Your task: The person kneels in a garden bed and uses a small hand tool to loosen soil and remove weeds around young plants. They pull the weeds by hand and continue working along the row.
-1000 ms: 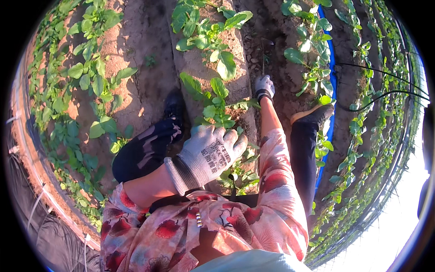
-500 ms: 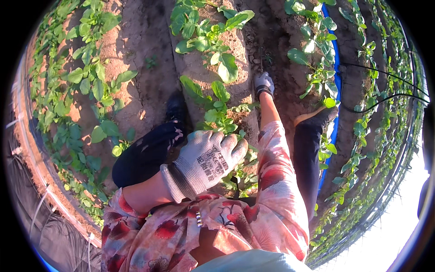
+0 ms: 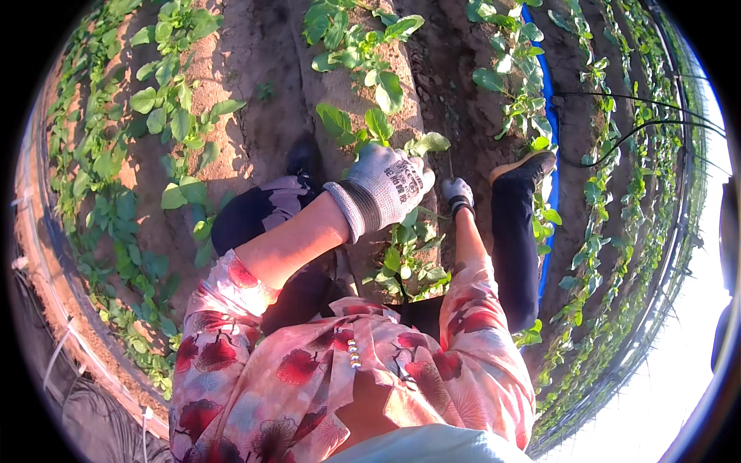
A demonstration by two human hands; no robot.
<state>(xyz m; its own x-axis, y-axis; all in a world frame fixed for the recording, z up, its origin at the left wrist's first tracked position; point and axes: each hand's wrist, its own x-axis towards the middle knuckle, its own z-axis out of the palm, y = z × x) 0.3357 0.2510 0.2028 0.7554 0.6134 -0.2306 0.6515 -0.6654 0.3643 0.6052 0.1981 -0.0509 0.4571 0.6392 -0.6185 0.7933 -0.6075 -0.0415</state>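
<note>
The left hand (image 3: 390, 181), gloved, sits at the centre of the frame over a leafy plant (image 3: 378, 123) on the middle soil ridge (image 3: 342, 92). Its fingers curl downward among the leaves; whether that grip is clamped on a stem or merely rests there, I cannot tell. The right hand (image 3: 457, 193), just right of centre, looks closed around a thin-shafted tool (image 3: 451, 163) that points up the frame into the shaded furrow (image 3: 471, 131); its far end is too faint to make out.

To work well here, the left fingers would best stay low and gentle, since the leaves look easily torn. The tool is best kept low in the furrow, angled away from both the stems and the left glove.
</note>
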